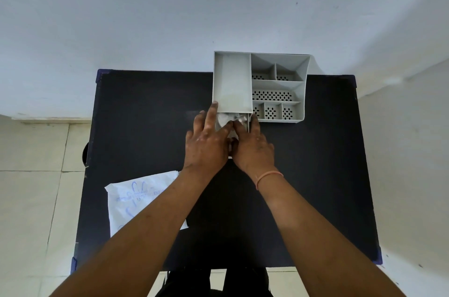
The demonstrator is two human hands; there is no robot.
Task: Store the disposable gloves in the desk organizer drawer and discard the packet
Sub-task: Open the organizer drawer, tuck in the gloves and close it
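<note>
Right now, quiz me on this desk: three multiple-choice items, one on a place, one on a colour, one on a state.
1. Where does the packet lie?
A. on the table's near-left part
B. inside the organizer
C. on the floor

2. What colour is the desk organizer?
A. blue
B. light grey
C. red

3. How is the drawer?
A. pushed fully shut
B. taken out and flipped over
C. pulled out, with crumpled gloves inside

Answers: 1 A, it lies flat beside the left forearm. 2 B, all its walls are pale grey. 3 C, the left hand and right hand press the gloves into the drawer.
</note>
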